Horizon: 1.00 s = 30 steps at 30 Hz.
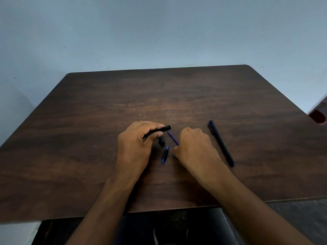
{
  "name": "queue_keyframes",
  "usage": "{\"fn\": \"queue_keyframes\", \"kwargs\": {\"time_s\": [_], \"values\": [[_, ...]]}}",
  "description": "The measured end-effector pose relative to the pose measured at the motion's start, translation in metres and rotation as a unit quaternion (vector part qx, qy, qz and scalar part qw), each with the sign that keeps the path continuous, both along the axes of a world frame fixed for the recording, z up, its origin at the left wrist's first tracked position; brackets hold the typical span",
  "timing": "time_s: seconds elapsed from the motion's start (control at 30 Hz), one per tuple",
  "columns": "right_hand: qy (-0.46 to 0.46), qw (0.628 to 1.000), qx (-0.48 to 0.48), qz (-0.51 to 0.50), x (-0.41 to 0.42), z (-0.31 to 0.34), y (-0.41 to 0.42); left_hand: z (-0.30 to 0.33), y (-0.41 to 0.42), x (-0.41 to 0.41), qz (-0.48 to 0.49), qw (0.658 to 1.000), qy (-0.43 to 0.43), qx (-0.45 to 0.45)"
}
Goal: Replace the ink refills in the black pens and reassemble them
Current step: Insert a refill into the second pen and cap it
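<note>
Held in the left hand [137, 142], fingers clamped around it: a hollow black plastic pen barrel [159, 131], tilted, its open end pointing up and to the right, clear of the dark brown wooden table [177, 96]; whether anything sat inside the barrel could not be told. Just beyond that open end — a thin blue ink refill [172, 137], slanting down toward the right hand [194, 149], which was curled shut with its fingertips pinched on the refill's near end. Between the two hands, lying on the table: a short black pen cap [161, 141] just below the left thumb, and a small black-and-blue tip section [165, 154] nearer the table's front edge. Well to the right of the right hand — a whole black pen [221, 143], capped, lying diagonally, untouched.
</note>
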State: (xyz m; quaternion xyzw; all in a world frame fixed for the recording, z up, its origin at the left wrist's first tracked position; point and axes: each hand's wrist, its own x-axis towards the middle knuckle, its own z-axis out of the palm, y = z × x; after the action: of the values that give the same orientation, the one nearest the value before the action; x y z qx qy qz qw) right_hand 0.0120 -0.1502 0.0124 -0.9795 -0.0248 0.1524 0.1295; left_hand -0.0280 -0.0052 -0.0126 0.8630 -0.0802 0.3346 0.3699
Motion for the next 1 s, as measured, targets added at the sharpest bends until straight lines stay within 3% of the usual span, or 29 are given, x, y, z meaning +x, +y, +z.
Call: {"fn": "queue_keyframes", "kwargs": {"time_s": [0.1, 0.2, 0.3, 0.4, 0.47, 0.57, 1.0], "values": [[0.023, 0.999, 0.032, -0.036, 0.005, 0.006, -0.009, 0.0, 0.0, 0.0, -0.005, 1.0, -0.003, -0.013], [0.041, 0.976, 0.193, -0.097, 0.006, 0.008, -0.028, 0.0, 0.0, -0.001, -0.005, 1.0, -0.002, -0.016], [0.019, 0.906, 0.405, -0.12, 0.003, 0.004, -0.044, 0.0, -0.001, -0.001, -0.005, 1.0, -0.002, -0.012], [0.005, 0.786, 0.604, -0.132, 0.002, 0.003, -0.051, 0.001, -0.001, -0.001, -0.005, 1.0, -0.003, -0.013], [-0.018, 0.729, 0.672, -0.132, 0.003, 0.007, -0.051, 0.001, -0.001, -0.001, -0.006, 1.0, 0.0, -0.011], [-0.056, 0.683, 0.718, -0.122, 0.002, 0.01, -0.046, 0.002, -0.001, -0.002, -0.009, 1.0, 0.005, -0.005], [-0.101, 0.71, 0.691, -0.085, -0.001, 0.006, -0.029, 0.001, -0.002, -0.003, -0.015, 1.0, 0.004, -0.012]]}}
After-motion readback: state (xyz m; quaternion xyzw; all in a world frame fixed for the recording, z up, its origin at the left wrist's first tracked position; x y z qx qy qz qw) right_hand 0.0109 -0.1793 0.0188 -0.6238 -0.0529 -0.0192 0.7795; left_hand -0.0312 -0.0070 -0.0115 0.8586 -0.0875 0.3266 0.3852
